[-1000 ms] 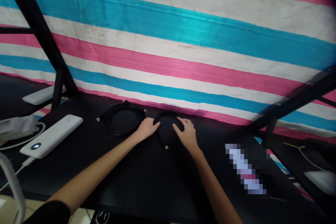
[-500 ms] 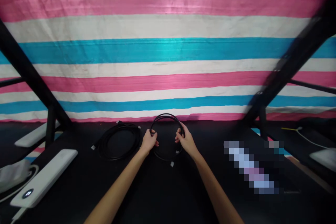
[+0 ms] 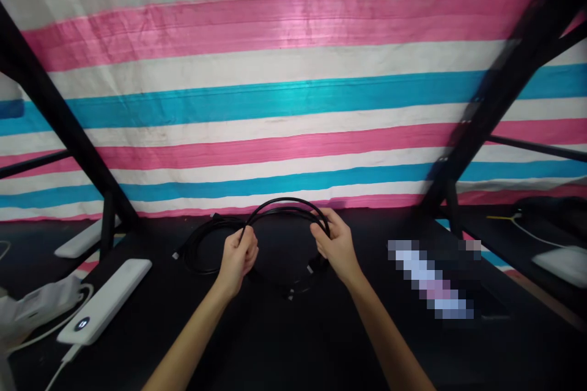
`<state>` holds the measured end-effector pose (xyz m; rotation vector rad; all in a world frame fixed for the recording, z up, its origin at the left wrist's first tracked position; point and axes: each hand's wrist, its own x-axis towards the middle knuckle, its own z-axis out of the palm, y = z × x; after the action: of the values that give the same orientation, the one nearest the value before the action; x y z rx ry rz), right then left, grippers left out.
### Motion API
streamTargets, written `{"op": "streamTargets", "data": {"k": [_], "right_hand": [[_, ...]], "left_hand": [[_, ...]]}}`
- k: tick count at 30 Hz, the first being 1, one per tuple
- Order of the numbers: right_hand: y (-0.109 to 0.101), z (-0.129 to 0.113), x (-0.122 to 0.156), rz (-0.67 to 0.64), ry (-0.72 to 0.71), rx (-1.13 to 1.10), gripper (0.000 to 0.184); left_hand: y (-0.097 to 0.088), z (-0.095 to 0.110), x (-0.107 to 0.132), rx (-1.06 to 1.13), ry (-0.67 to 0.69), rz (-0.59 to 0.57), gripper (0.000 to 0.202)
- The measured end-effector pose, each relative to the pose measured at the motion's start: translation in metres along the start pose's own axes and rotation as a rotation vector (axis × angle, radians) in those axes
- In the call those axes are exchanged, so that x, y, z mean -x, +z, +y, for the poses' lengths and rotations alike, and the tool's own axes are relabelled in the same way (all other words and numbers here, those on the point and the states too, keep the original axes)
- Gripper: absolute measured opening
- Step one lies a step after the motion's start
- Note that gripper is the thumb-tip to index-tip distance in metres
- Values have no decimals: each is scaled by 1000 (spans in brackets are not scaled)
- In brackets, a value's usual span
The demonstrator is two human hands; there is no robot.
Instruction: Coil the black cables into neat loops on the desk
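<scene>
A black cable point(image 3: 287, 200) is bent into a loose coil between my hands, arching above the dark tabletop point(image 3: 293, 342). My left hand point(image 3: 238, 258) is closed around the coil's left side. On its right side, my right hand point(image 3: 335, 243) pinches the loops between thumb and fingers. Silvery connector ends hang low inside the coil; one metal plug point(image 3: 310, 269) shows near my right hand. Left of my left hand lies a second coiled black cable point(image 3: 195, 266), partly hidden behind that hand, with its own plug point(image 3: 176, 255) sticking out.
A white power strip-like bar point(image 3: 110, 299) with a round display lies at the left, beside a white adapter block point(image 3: 41, 305) and its cord. Black frame posts point(image 3: 77, 128) slant on both sides. A striped sheet point(image 3: 293, 98) hangs behind. A pixelated item point(image 3: 426, 278) lies at the right.
My hands have moved apart, and the coil between them is wider. My left hand now partly covers the second coil. The camera view has shifted and tilted slightly.
</scene>
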<state>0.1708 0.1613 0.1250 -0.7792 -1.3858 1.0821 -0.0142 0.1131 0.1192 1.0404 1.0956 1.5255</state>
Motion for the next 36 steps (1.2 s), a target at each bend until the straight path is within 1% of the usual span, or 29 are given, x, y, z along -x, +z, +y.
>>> {"op": "streamTargets", "data": {"k": [2,3,5,7,9,10,12,15,16,18,20,23,24,25,27,29,31,33,34,36], "right_hand": [[3,-22,12,16,-89,104,48],[6,-33,19,-1,-134,181,53],[13,-53,34,-78,-239,379,58],[20,-70,48,-158,-347,576,53],[25,-84,59,-203,-404,672,40],[26,-90,64,-226,-399,671,35],[27,-102,73,-286,-330,601,30],[27,-121,92,-344,-258,392,31],[28,-127,101,-340,-263,324,30],[31,-139,121,-292,-296,245,29],[34,-146,141,-210,-308,241,30],[33,-148,168,-109,-309,292,28],[31,-146,175,-81,-319,316,27],[29,-144,181,-56,-335,342,27],[23,-140,190,-14,-376,394,28],[20,-137,194,3,-430,436,30],[20,-135,195,12,-485,465,35],[22,-133,195,55,-543,466,40],[22,-131,194,83,-565,457,42],[20,-125,190,107,-563,426,42]], "left_hand": [[-2,7,16,-120,-16,-64,55],[-2,11,24,-213,8,-89,54],[0,23,39,-399,113,-107,51],[3,37,54,-526,232,-87,47],[4,51,68,-576,321,-61,42],[3,56,75,-577,357,-44,39],[-2,63,89,-523,408,11,36],[-7,65,111,-327,417,107,41],[-7,65,120,-257,408,118,43],[-4,64,137,-145,373,122,48],[1,64,154,-77,322,126,51],[6,64,174,-56,248,99,54],[7,65,179,-67,233,58,54],[6,66,183,-93,211,-11,54],[5,71,192,-178,141,-192,54],[6,78,202,-243,52,-323,54],[10,84,213,-192,-64,-377,56],[15,87,221,-39,-162,-412,58],[17,87,222,39,-192,-429,57],[21,83,220,143,-182,-435,57]]}}
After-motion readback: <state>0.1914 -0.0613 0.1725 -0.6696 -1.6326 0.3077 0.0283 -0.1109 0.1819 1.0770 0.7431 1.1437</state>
